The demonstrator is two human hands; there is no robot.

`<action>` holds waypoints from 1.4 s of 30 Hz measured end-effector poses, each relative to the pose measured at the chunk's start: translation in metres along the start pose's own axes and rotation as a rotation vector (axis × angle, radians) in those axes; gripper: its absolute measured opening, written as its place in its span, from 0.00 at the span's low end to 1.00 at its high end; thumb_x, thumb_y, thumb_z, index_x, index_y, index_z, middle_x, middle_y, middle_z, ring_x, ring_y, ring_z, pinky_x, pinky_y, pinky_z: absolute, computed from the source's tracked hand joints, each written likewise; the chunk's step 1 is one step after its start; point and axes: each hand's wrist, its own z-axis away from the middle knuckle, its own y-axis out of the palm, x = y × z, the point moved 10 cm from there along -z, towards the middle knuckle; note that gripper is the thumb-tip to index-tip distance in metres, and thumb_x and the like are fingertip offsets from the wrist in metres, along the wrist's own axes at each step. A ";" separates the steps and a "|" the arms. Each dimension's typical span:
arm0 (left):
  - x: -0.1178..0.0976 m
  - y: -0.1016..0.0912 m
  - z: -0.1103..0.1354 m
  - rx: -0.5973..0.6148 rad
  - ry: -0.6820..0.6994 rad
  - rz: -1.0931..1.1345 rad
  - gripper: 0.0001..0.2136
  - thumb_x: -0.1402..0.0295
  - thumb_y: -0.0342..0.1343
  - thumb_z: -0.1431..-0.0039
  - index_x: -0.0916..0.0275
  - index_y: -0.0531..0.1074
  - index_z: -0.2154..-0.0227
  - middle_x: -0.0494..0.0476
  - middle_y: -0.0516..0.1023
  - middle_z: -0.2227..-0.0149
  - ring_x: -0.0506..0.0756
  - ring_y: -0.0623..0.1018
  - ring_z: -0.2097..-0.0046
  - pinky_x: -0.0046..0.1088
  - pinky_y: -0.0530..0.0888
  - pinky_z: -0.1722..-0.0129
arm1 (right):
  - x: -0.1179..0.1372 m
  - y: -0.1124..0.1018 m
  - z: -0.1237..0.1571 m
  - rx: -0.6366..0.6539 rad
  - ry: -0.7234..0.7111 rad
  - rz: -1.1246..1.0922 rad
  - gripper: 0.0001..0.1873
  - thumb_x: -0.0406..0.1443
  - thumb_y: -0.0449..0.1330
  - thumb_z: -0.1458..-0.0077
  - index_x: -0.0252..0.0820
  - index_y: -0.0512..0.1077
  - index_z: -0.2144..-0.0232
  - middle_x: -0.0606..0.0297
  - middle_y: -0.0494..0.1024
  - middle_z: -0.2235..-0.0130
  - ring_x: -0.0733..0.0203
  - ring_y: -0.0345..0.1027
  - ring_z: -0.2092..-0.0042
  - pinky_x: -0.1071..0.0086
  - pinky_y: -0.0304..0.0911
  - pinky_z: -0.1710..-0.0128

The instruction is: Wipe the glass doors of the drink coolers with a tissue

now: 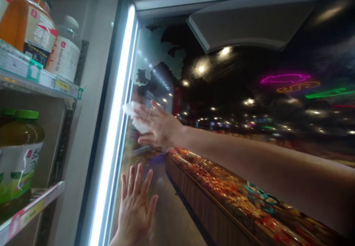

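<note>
An open fridge's glass door (pixel 222 101) stands in front of me. My left hand (pixel 137 205) lies flat on the lower part of the glass with its fingers spread. My right hand (pixel 156 122) reaches in from the right, higher up. It presses a white cloth (pixel 133 114) against the glass close to the lit door frame (pixel 116 127), its fingers lying flat over the cloth. A ring shows on one finger.
On the left, fridge shelves (pixel 41 81) with price tags hold large jars: an orange one (pixel 27 24), a pale one (pixel 65 51) and a green-lidded one (pixel 19 153). Through the glass I see a long shop counter (pixel 230 201) of goods, ceiling lights and neon signs (pixel 285 78).
</note>
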 end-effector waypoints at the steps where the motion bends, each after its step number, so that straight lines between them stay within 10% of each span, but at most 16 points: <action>1: 0.001 0.000 0.000 -0.007 -0.011 0.010 0.35 0.68 0.54 0.35 0.54 0.49 0.27 0.58 0.47 0.24 0.64 0.43 0.24 0.56 0.45 0.25 | -0.032 -0.013 -0.004 -0.039 0.158 0.018 0.49 0.66 0.35 0.36 0.41 0.49 0.27 0.60 0.45 0.24 0.49 0.33 0.23 0.46 0.22 0.24; 4: 0.002 -0.002 -0.007 -0.051 -0.036 0.019 0.36 0.68 0.54 0.34 0.52 0.46 0.27 0.57 0.44 0.24 0.63 0.41 0.23 0.57 0.43 0.25 | -0.066 -0.033 0.000 -0.106 0.332 0.056 0.51 0.65 0.35 0.36 0.36 0.48 0.26 0.56 0.43 0.24 0.45 0.30 0.23 0.43 0.24 0.25; 8: -0.008 -0.005 -0.031 -0.088 0.001 -0.013 0.36 0.67 0.53 0.33 0.52 0.44 0.26 0.59 0.41 0.23 0.64 0.40 0.23 0.58 0.42 0.26 | -0.027 -0.020 0.024 0.006 -0.027 0.079 0.53 0.68 0.40 0.39 0.37 0.49 0.27 0.59 0.45 0.24 0.52 0.31 0.23 0.50 0.24 0.23; 15: -0.057 -0.012 -0.097 -0.149 0.096 -0.031 0.34 0.64 0.51 0.32 0.55 0.46 0.27 0.62 0.45 0.24 0.66 0.43 0.24 0.60 0.41 0.26 | -0.182 -0.104 0.099 -0.204 0.599 0.119 0.51 0.65 0.30 0.35 0.36 0.45 0.26 0.56 0.41 0.24 0.39 0.32 0.24 0.35 0.27 0.26; 20: -0.123 -0.007 -0.133 -0.160 0.171 -0.009 0.33 0.60 0.48 0.31 0.53 0.45 0.27 0.58 0.48 0.24 0.64 0.42 0.23 0.59 0.41 0.26 | -0.135 -0.085 0.137 -0.070 0.273 0.121 0.53 0.67 0.37 0.38 0.36 0.50 0.27 0.60 0.46 0.24 0.50 0.34 0.23 0.50 0.29 0.23; 26: -0.202 0.001 -0.165 -0.186 0.220 0.016 0.32 0.54 0.46 0.30 0.54 0.48 0.27 0.61 0.47 0.24 0.66 0.45 0.24 0.62 0.43 0.28 | -0.215 -0.130 0.251 -0.173 0.683 0.174 0.47 0.61 0.36 0.33 0.36 0.41 0.25 0.56 0.39 0.23 0.44 0.28 0.23 0.40 0.27 0.25; 31: -0.258 0.008 -0.183 -0.214 0.255 0.104 0.33 0.52 0.48 0.31 0.50 0.47 0.27 0.58 0.48 0.24 0.67 0.49 0.24 0.62 0.43 0.27 | -0.182 -0.116 0.309 -0.081 0.393 0.158 0.49 0.63 0.40 0.34 0.40 0.33 0.25 0.57 0.40 0.23 0.47 0.29 0.23 0.42 0.33 0.25; 37: -0.300 0.016 -0.185 -0.213 0.269 0.153 0.33 0.53 0.50 0.31 0.48 0.47 0.27 0.55 0.45 0.24 0.66 0.48 0.24 0.61 0.41 0.27 | -0.224 -0.140 0.379 -0.255 0.717 0.179 0.45 0.59 0.40 0.32 0.46 0.29 0.25 0.59 0.38 0.23 0.40 0.28 0.24 0.36 0.37 0.26; 42: -0.313 0.015 -0.184 -0.214 0.299 0.117 0.33 0.54 0.50 0.31 0.50 0.47 0.27 0.58 0.46 0.24 0.65 0.47 0.24 0.62 0.42 0.27 | -0.174 -0.114 0.381 -0.082 0.382 0.133 0.53 0.63 0.44 0.35 0.43 0.22 0.26 0.55 0.38 0.23 0.45 0.28 0.23 0.41 0.37 0.25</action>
